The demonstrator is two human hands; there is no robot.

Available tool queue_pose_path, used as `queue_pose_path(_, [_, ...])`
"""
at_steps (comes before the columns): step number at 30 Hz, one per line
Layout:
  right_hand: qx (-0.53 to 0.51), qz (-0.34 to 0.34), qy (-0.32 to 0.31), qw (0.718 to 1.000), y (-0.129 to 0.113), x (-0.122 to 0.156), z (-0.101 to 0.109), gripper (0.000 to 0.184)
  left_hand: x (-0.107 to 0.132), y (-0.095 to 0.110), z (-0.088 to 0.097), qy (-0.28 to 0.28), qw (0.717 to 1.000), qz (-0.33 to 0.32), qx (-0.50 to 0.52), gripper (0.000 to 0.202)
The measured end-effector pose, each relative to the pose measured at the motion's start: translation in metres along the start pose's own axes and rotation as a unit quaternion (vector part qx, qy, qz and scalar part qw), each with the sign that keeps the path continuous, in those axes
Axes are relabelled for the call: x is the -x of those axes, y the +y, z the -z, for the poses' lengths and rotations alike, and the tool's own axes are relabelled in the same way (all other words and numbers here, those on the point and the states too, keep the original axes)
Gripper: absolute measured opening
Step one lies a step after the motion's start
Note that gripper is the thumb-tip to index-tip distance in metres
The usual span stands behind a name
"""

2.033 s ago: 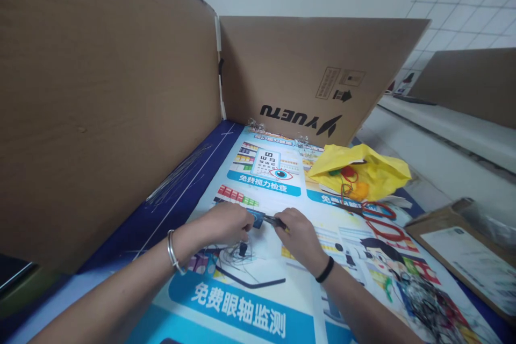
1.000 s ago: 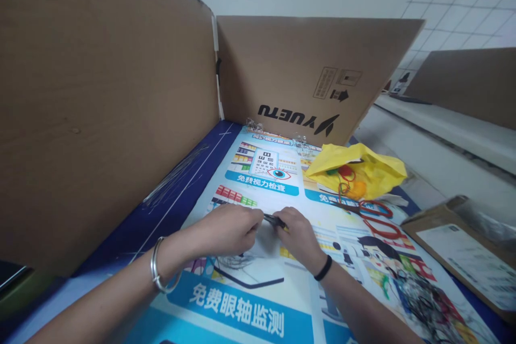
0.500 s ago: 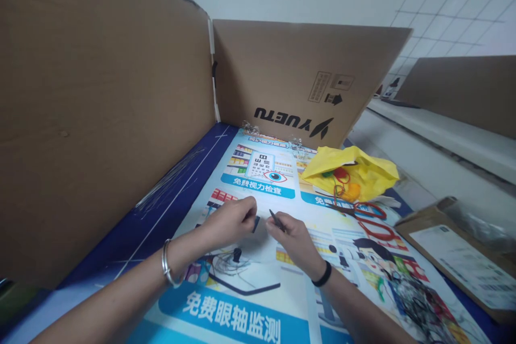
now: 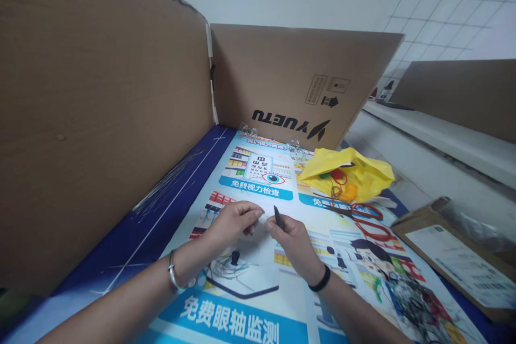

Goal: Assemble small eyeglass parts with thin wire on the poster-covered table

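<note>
Over the printed sheet my left hand (image 4: 236,221) is closed in a pinch, thumb against the fingers; what it holds, if anything, is too small to name. Close to its right, my right hand (image 4: 291,237) grips a dark, slim pointed tool (image 4: 278,217), whose tip points up and away from me. Most of that tool is hidden in the fingers. The fingertips of both hands nearly meet, with a small gap between them. Beneath my left wrist lies a loose bundle of thin wire (image 4: 228,271) on the sheet.
Red-handled scissors (image 4: 368,217) lie to the right, below a yellow bag (image 4: 368,174) with coloured thread. A tangled wire heap (image 4: 417,301) is at lower right, near an opened cardboard box (image 4: 423,215). Long thin wires (image 4: 165,180) lie left. Cardboard panels (image 4: 258,75) stand behind and left.
My left hand has turned, so its thumb and fingertips now show. The tool in my right hand stands more upright. The whole view has shifted slightly.
</note>
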State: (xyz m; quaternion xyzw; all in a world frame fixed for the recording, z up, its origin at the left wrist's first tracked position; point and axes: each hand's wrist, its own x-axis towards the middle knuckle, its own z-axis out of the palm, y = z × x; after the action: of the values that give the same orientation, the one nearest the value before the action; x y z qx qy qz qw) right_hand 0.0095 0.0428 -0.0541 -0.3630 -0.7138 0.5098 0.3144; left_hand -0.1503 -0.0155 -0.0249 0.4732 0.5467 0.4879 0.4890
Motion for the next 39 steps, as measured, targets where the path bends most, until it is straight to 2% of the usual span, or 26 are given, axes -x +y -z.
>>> queue_pose_path(2, [-0.007, -0.005, 0.005, 1.000, 0.000, 0.000, 0.000, 0.026, 0.000, -0.004, -0.003, 0.009, 0.998, 0.027, 0.059, 0.028])
queue_pose_path(4, [-0.006, -0.008, 0.005, 1.000, 0.000, 0.000, 0.000, 0.025, 0.001, -0.007, -0.005, 0.020, 0.996, 0.026, 0.082, 0.028])
queue_pose_path(9, [0.010, -0.017, 0.010, 1.000, 0.004, 0.000, -0.003, 0.023, 0.002, -0.011, -0.008, 0.041, 0.995, 0.005, 0.089, 0.022])
queue_pose_path(14, [0.027, 0.000, 0.013, 1.000, 0.006, 0.000, -0.007, 0.023, 0.002, -0.011, -0.012, 0.054, 0.993, 0.013, 0.100, 0.018])
queue_pose_path(20, [0.004, -0.006, 0.026, 1.000, -0.001, 0.002, -0.008, 0.023, 0.007, -0.007, -0.017, 0.051, 0.988, 0.011, 0.146, 0.028])
queue_pose_path(25, [-0.016, -0.003, 0.027, 1.000, -0.001, 0.001, -0.008, 0.025, 0.010, -0.007, -0.018, 0.070, 0.989, 0.022, 0.128, 0.033])
queue_pose_path(33, [0.039, 0.015, 0.028, 0.999, 0.003, 0.001, -0.011, 0.031, 0.011, -0.010, -0.025, 0.004, 0.975, -0.011, 0.223, 0.027])
queue_pose_path(36, [0.116, 0.086, 0.025, 0.989, 0.006, 0.000, -0.007, 0.030, 0.009, -0.009, -0.020, 0.033, 0.969, 0.013, 0.245, 0.026])
queue_pose_path(39, [0.232, 0.223, 0.049, 0.945, 0.009, -0.003, 0.003, 0.017, 0.007, -0.005, -0.012, 0.083, 0.960, 0.053, 0.263, 0.027])
